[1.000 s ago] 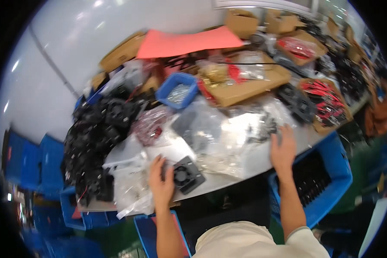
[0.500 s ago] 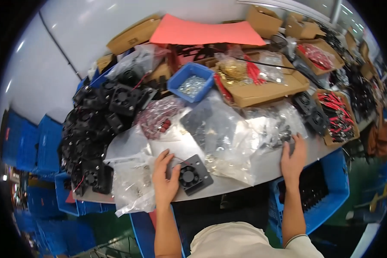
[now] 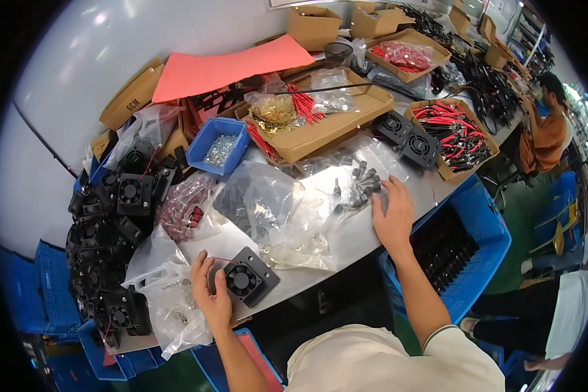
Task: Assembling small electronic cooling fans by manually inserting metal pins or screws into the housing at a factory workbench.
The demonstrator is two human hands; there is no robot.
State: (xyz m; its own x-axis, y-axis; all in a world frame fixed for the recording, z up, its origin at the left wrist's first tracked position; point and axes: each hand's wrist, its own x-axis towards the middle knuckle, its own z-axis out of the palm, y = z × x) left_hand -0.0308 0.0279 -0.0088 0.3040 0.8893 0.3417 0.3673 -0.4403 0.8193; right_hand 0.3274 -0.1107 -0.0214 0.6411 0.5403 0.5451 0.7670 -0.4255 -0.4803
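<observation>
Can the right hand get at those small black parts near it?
Probably yes: the right hand looks empty and is close beside the black parts, with nothing solid between. Whether the clear plastic covers any of them is hard to tell.

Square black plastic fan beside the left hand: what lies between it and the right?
Head view: a clear plastic bag, then grey tabletop, lie between the fan and right hand.
</observation>
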